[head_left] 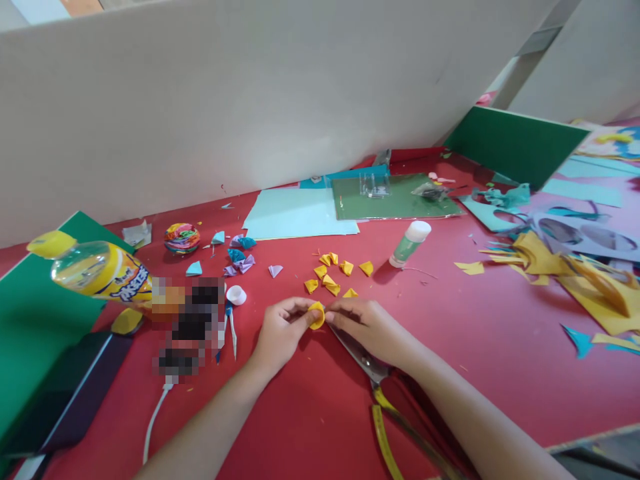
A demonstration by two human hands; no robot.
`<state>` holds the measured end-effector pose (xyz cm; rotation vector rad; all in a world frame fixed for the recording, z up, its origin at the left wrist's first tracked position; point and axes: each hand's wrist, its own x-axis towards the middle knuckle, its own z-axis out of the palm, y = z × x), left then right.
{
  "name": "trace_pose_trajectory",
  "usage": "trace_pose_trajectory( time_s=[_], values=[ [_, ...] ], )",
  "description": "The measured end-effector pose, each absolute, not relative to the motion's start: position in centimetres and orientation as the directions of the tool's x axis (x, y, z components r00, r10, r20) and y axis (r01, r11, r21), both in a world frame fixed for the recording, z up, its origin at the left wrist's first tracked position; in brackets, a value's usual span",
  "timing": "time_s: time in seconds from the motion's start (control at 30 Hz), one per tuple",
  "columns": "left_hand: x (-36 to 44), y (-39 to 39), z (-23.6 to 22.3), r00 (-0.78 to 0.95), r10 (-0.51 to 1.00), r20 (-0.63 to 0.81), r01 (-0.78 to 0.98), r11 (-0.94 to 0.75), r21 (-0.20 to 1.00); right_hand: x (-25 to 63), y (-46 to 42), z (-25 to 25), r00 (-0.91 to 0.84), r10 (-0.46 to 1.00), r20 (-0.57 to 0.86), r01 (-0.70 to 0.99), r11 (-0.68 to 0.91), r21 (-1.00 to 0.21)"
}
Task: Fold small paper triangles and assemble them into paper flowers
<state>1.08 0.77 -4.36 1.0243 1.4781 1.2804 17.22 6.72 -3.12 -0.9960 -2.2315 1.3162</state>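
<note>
The hands meet over the red bench [300, 427], the left hand [281, 333] pinching a small, round-edged piece of yellow paper [317, 317] between thumb and fingers, the right hand [371, 333] with its fingertips at the near-touching side, though whether they grip it I cannot tell. A light, steady pinch close to the edge, clear of the metal scissors with yellow handles [382, 437] under the right hand, would likely keep creases crisp. The piece looks bright, thin and curved, just nearer than the small folded yellow pieces [331, 287].
</note>
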Motion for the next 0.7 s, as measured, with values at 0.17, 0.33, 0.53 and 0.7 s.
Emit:
trace_pose_trajectory(
  time_s=[0.17,0.33,0.53,0.7],
  values=[
    [0.84,0.79,-4.44,-0.251,0.96,-0.122,-0.021,0.12,0.993,16.94,6.78,-3.28,-0.686,0.725,-0.062,0.377,0.281,-0.883],
    [0.72,0.84,-4.32,-0.231,0.969,-0.091,0.004,0.095,0.995,16.67,6.85,-3.53,-0.671,0.74,-0.032,0.365,0.292,-0.884],
    [0.48,1.0,-4.18,-0.197,0.968,-0.158,0.006,0.163,0.987,16.75,6.88,-3.37,-0.669,0.743,0.002,0.36,0.327,-0.874],
    [0.49,1.02,-4.08,-0.137,0.981,-0.137,0.044,0.145,0.989,16.86,6.95,-3.43,-0.685,0.727,0.037,0.395,0.414,-0.82]
  ],
)
